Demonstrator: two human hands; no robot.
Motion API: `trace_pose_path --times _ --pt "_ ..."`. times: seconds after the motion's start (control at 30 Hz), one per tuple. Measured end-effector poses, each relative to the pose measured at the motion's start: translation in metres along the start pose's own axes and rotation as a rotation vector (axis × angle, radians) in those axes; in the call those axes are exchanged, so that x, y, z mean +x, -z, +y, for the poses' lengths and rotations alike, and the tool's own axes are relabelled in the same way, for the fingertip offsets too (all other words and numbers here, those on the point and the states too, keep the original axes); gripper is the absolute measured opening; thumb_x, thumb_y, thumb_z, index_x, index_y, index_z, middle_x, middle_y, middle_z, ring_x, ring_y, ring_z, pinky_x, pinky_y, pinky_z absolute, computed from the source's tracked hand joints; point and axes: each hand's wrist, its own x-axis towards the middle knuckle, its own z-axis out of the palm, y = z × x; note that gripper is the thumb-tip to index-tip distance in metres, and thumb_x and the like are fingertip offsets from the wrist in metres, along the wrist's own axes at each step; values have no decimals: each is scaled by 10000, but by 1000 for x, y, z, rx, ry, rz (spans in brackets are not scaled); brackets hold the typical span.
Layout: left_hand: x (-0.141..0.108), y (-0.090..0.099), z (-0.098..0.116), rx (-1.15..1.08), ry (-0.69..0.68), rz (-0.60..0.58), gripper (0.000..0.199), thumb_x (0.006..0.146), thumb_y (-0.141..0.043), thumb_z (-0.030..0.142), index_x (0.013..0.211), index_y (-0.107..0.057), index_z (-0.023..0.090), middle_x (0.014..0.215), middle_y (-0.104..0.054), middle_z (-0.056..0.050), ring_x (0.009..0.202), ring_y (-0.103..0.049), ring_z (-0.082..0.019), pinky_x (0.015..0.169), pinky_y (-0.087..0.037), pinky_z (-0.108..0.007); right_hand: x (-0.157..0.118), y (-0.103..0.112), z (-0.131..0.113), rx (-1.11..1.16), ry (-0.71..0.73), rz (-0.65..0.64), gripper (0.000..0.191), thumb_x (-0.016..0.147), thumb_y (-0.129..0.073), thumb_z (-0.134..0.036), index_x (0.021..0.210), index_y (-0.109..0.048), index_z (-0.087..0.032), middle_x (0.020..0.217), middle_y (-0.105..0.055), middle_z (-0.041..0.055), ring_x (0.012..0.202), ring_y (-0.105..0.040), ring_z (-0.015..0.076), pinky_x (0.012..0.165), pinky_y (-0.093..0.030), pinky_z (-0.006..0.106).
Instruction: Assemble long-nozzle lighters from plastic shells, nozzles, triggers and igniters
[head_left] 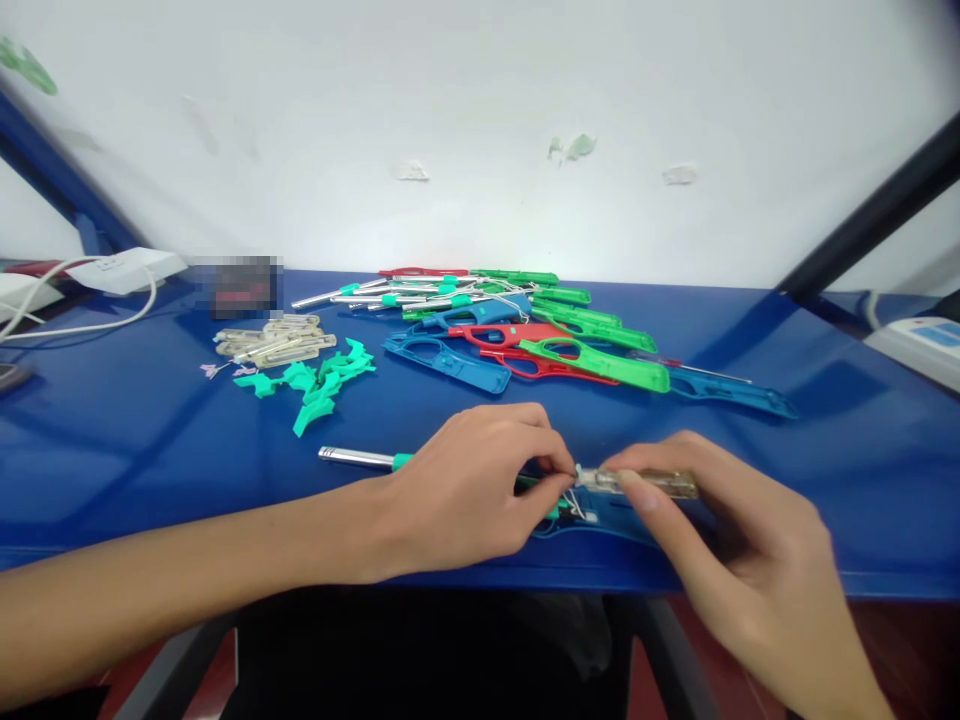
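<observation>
My right hand [750, 540] grips a clear lighter fuel tank [671, 484] between thumb and fingers, over a blue lighter handle shell [615, 512] near the desk's front edge. At the tank's pale nozzle end [581, 477], my left hand [480, 480] pinches with thumb and index finger. What sits between those fingertips is too small to make out. Beneath the left hand lies a lighter barrel, its metal tube [352, 457] pointing left. White wires [575, 505] show beside the left thumb, over the blue shell. My left hand hides much of this lighter.
Behind my hands lie several red, green and blue handle shells [600, 365] and metal barrels [367, 293]. Clear fuel tanks [281, 345] and green triggers [315, 385] are heaped at left. White power strips with cables [127, 270] stand far left; a white device [926, 345] sits right.
</observation>
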Motion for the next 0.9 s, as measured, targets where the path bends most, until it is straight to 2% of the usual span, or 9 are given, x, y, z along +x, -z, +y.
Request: trace_pose_path --times 0.23,0.4,0.63,0.9 --pt "-1 0 1 -11 17 3 110 1007 -649 148 976 -749 181 981 -720 -17 702 -579 -115 633 -430 -250 0 0 0 3 -18 13 89 1050 -630 -292 1021 -714 -307 916 -745 -27 796 -700 161 710 -515 292" --pt "-2 -1 -1 -16 23 -17 125 1041 -619 145 1001 -732 182 1020 -730 -26 809 -646 -136 705 -465 -253 -1 0 0 5 -34 14 94 1048 -634 -312 1006 -719 -310 914 -746 -39 794 -702 145 713 -515 274" --pt "-2 0 0 -3 12 -38 133 1059 -599 157 1009 -721 173 1023 -721 -31 873 -662 -153 770 -484 -267 0 3 1 0 -48 -14 96 1045 -643 -311 999 -726 -310 925 -755 -42 802 -708 144 715 -521 266" --pt "-1 1 -1 3 -2 -38 140 1064 -595 164 1021 -727 177 1037 -725 -34 870 -671 -153 766 -491 -264 1 2 2 2 -31 -27 100 1040 -650 -317 995 -739 -312 933 -768 -18 798 -713 170 703 -535 281"
